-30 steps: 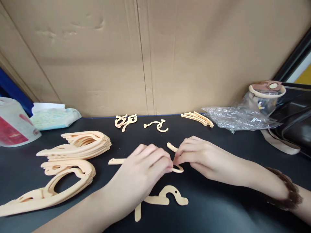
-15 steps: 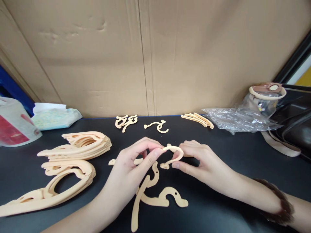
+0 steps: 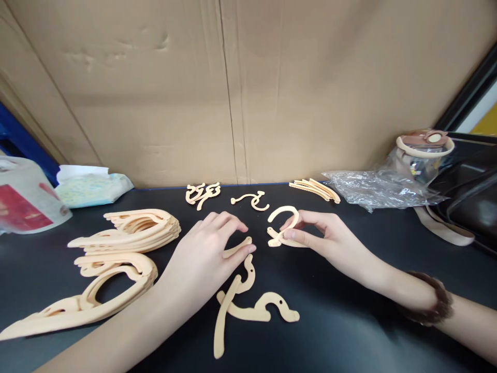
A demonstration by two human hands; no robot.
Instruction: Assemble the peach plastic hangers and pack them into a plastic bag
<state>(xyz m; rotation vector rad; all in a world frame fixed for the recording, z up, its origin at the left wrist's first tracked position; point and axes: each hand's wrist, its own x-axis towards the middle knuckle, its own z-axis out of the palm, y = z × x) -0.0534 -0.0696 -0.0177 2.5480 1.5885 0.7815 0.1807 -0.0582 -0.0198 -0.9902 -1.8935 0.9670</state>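
My right hand (image 3: 330,235) pinches a curved beige piece (image 3: 294,215) between thumb and fingers. A second flat beige piece, crossing under it, sticks out towards the left. My left hand (image 3: 209,243) hovers over the black table with thumb and index finger apart. Between them shows one end of a beige strip (image 3: 236,247), close to the thumb tip. Below the hands lie a long curved strip (image 3: 220,331), a hook-ended piece (image 3: 272,305) and a smaller hook (image 3: 249,274), partly overlapping.
Stacked beige hanger shapes (image 3: 128,300) fill the left side. Small hooks (image 3: 202,194), two curved parts (image 3: 254,199) and thin strips (image 3: 314,190) lie at the back. Wipes (image 3: 91,189) and a white-red container (image 3: 29,199) stand left; plastic film (image 3: 380,189) and a bottle (image 3: 421,155) right.
My left hand has let go of the curved piece and moved slightly left, its fingers spreading. My right hand has turned the curved piece and raised it a little.
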